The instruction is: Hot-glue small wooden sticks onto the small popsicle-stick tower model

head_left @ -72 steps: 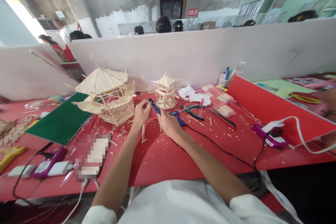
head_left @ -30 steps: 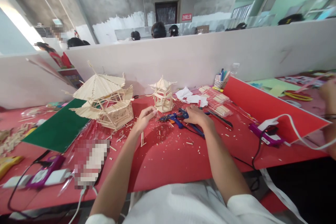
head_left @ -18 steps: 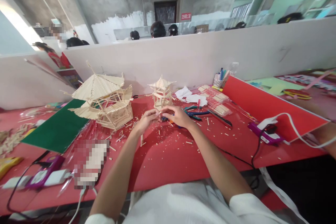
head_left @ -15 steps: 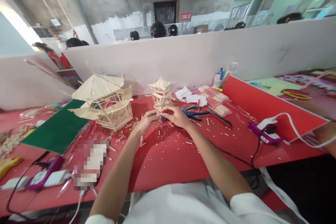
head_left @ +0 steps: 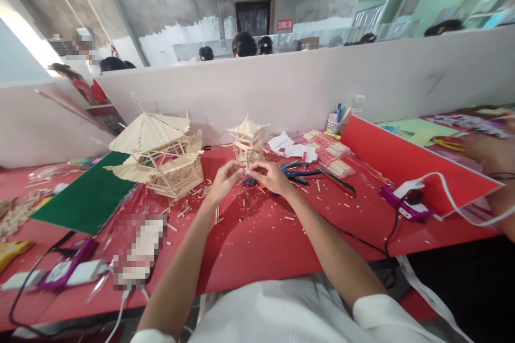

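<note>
My left hand (head_left: 227,178) and my right hand (head_left: 270,176) meet fingertip to fingertip in the middle of the table. Both are closed in a pinch, and whatever lies between the fingertips is too small to make out. Just behind them stands a small wooden-stick pavilion model (head_left: 248,139) with a pointed roof. To the left of my left hand is a larger pavilion model (head_left: 161,155), built of the same pale sticks with a ribbed roof. Blue-handled pliers (head_left: 301,174) lie beside my right hand. Bits of cut stick are scattered beneath both hands.
White tissue (head_left: 287,146) and bagged sticks (head_left: 332,153) lie back right, near a pen basket (head_left: 336,120). A red board (head_left: 406,163) leans at the right, above a purple power strip (head_left: 406,203). A green board (head_left: 86,193) is at left. Another person's arm (head_left: 497,163) shows at far right.
My two hands have shifted very slightly, with the fingertips still together. At the far right the other person's hand has moved in over the yellow scissors.
</note>
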`<state>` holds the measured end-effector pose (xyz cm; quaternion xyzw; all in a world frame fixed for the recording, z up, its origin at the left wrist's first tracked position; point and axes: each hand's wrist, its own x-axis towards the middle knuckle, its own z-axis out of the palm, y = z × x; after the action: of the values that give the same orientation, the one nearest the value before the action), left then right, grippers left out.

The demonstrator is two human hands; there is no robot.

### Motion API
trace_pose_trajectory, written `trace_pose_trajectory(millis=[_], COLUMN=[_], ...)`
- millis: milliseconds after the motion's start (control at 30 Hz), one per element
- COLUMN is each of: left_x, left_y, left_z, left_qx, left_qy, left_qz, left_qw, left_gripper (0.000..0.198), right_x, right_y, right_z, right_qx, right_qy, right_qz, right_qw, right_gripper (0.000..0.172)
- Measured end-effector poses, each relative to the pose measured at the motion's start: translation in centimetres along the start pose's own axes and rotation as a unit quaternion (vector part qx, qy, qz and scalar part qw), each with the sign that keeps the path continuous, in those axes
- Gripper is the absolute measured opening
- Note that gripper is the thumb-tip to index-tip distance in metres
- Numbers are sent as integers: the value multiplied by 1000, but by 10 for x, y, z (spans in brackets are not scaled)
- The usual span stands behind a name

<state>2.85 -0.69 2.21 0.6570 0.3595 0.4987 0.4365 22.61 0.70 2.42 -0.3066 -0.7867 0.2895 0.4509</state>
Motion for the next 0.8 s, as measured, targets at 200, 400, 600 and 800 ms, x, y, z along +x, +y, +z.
trace_pose_trajectory(millis=[200, 400, 600, 800], left_x=[0, 0, -1, -2], left_y=[3, 0, -6, -9], left_z=[2, 0, -2, -3], left_qx=[91, 136, 186, 189], left_qy=[21, 37, -10, -74], left_qz=[90, 96, 105, 109], left_qw=[992, 985, 977, 973], left_gripper=[32, 30, 25, 23], right_x=[0, 1, 0, -1], right_y=[5, 9, 12, 9], right_z=[2, 6, 8, 9], right_qx=[19, 38, 24, 22], right_qy=[23, 27, 31, 3], right_qz=[-10, -5, -4, -11], right_qw=[1000, 999, 999, 1000], right_gripper=[18, 16, 18, 19])
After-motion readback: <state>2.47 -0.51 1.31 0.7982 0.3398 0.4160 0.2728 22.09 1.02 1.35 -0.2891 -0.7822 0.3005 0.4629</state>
